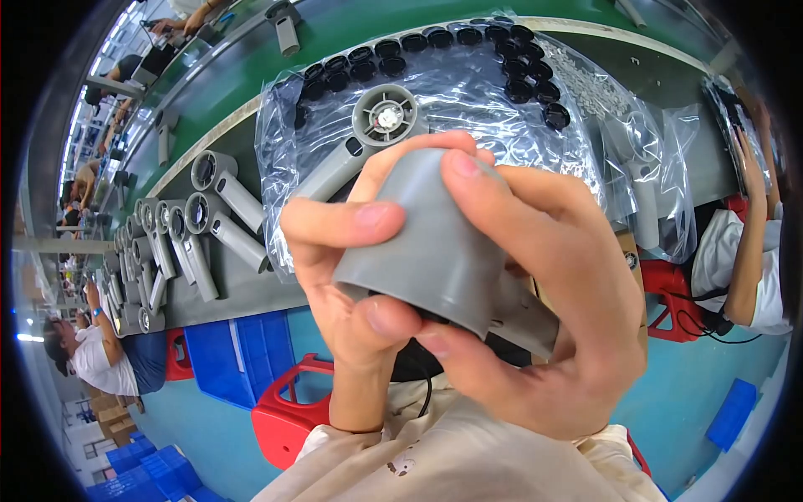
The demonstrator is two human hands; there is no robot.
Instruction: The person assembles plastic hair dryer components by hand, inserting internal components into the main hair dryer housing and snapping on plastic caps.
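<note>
Both my hands hold a grey plastic hair dryer housing (427, 238) close in front of me, its wide open rim tilted down toward me. My left hand (322, 289) grips its left side, with the thumb tip tucked under the rim beside something dark inside. My right hand (585, 293) wraps the right side, fingertips on top and thumb at the lower rim. The housing's handle points down to the right, partly behind my right hand. Beyond my hands, another hair dryer housing (385, 117) lies on clear plastic sheeting (468, 92), with ribs and a white centre in its round end.
Several round black caps (414, 42) are lined up on the sheeting. A clear bag of small grey parts (585, 79) lies right of them. More grey housings (201, 213) crowd the bench at left. Blue bins (238, 356) and a red stool (288, 414) stand below. Co-workers sit on both sides.
</note>
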